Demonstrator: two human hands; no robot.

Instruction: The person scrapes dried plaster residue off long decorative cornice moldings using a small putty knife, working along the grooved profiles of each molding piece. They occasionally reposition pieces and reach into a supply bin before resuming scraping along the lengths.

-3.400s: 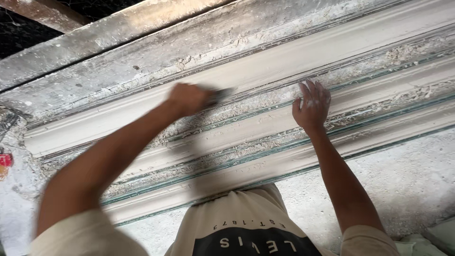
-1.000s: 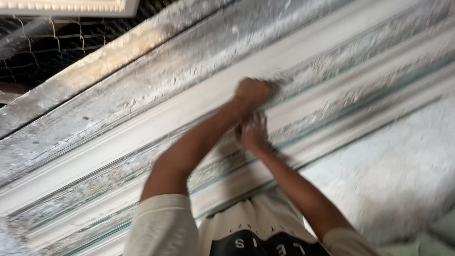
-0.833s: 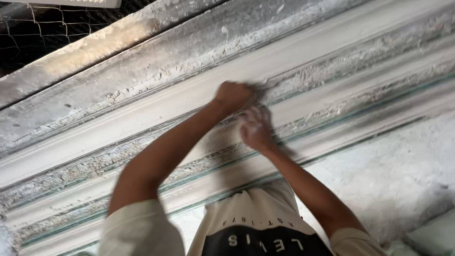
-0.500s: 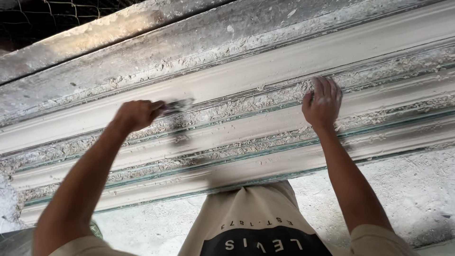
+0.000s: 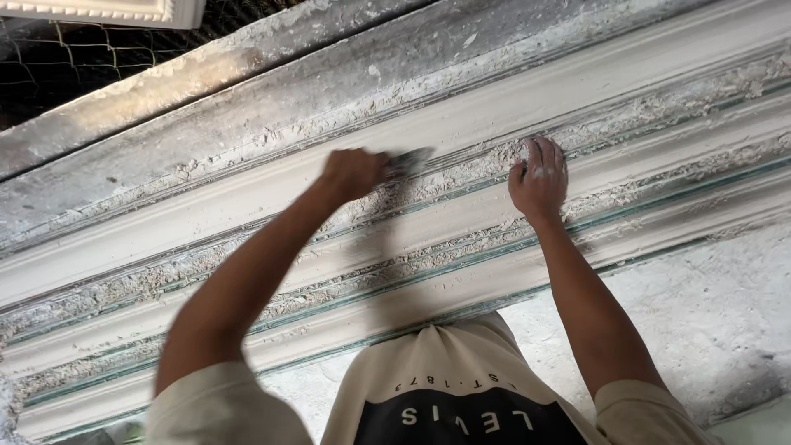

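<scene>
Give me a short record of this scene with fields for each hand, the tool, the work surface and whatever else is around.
left hand: closed around a scraper handle, blurred
tool: flat-bladed scraper, blade against the moulding
right hand: open, palm and fingers flat on the moulding, holds nothing
work surface: long white plaster moulding with stepped ridges, crumbly plaster in its grooves, thin green lines along them
above: wire mesh
lower right: rough grey slab
clothing: light short-sleeved shirt with a dark panel

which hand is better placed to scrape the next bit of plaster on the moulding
Left, probably: the left hand already grips the scraper with its blade on the moulding. The right hand rests flat there, holding nothing.
</scene>
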